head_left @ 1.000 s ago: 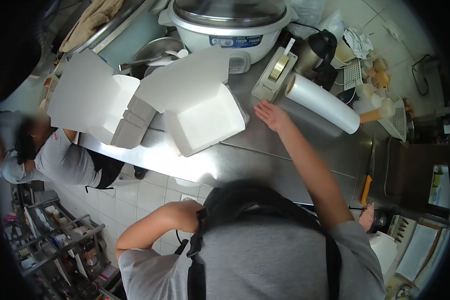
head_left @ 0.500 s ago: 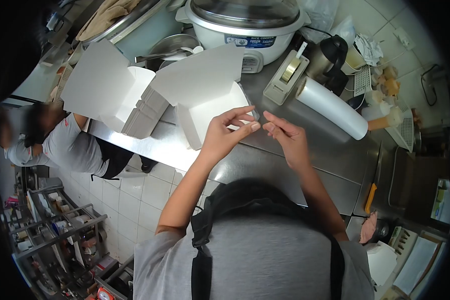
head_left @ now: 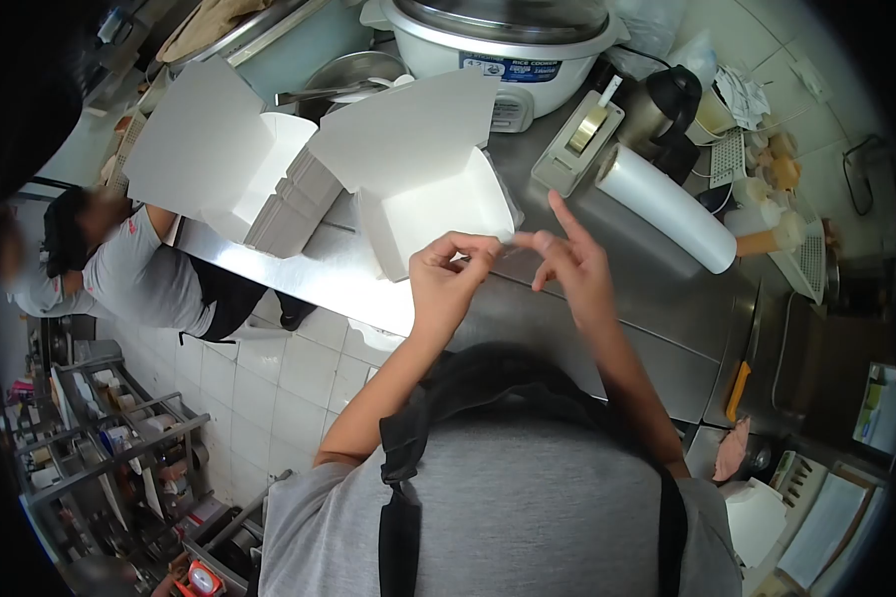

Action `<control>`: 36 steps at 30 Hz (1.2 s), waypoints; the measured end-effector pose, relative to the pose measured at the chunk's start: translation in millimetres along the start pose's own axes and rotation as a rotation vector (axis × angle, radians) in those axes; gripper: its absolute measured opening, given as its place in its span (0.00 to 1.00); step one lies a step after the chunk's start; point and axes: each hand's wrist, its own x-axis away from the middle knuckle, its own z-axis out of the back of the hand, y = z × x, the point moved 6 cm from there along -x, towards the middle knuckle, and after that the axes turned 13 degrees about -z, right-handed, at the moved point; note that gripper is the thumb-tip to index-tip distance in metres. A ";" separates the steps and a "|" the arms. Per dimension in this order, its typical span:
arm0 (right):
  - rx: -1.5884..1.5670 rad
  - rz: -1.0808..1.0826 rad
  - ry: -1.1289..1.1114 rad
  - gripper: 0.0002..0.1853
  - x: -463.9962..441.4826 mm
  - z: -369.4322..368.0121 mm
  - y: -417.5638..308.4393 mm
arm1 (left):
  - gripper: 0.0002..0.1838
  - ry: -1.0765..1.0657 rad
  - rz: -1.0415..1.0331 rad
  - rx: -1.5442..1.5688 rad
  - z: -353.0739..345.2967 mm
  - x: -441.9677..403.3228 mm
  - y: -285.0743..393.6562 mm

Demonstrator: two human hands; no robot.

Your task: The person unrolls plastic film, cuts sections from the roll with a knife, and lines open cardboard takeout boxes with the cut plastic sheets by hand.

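Above the steel counter, my left hand is closed in a pinch, thumb and forefinger pressed together. Whatever may be between those fingertips is too small to make out. My right hand is beside it with fingers spread, one pointing up and another reaching to the left fingertips. Just beyond my left hand stands an open white paper food box, its lid raised and its inside bare. To its left is a stack of similar boxes, the top one open. A tape dispenser stands beyond my right hand.
A rice cooker stands at the back, near a metal bowl with utensils. Right of the dispenser lie a roll of plastic film and a steel jug. A co-worker is at the left; a rack stands below.
My right fingers have gone from a loose pinch to spread, one now pointing up. My left hand has drawn slightly left, its fingers pinched tighter. The view has shifted slightly.
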 end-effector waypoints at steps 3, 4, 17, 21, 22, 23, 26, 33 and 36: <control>-0.104 -0.309 -0.056 0.21 -11.8 14.9 16.0 | 0.07 0.066 0.112 0.126 8.6 -1.3 -7.0; -0.032 -0.291 -0.103 0.20 -14.1 14.1 20.6 | 0.06 0.087 0.137 0.155 8.8 -1.4 -7.5; -0.071 -0.105 -0.209 0.13 -18.8 -21.3 35.6 | 0.09 0.076 0.038 -0.009 12.8 -1.8 -0.6; -0.081 -0.198 -0.123 0.11 -20.3 -19.2 40.3 | 0.07 0.031 -0.032 -0.177 17.2 -4.4 5.3; -0.091 -0.211 -0.110 0.11 -20.7 -18.2 42.3 | 0.07 0.009 -0.063 -0.247 17.9 -5.2 7.5; -0.101 -0.223 -0.098 0.10 -21.2 -17.1 44.3 | 0.07 -0.001 -0.159 -0.326 18.6 -6.1 11.6; -0.122 -0.259 -0.071 0.10 -22.2 -15.4 47.8 | 0.11 -0.060 -0.455 -0.616 17.1 -5.2 24.9; -0.108 -0.315 -0.041 0.09 -25.8 -13.7 55.8 | 0.16 -0.243 -0.692 -0.965 11.0 -2.3 43.4; -0.096 -0.318 -0.046 0.10 -28.6 -12.9 61.2 | 0.18 -0.271 -0.718 -0.992 10.1 -2.0 40.5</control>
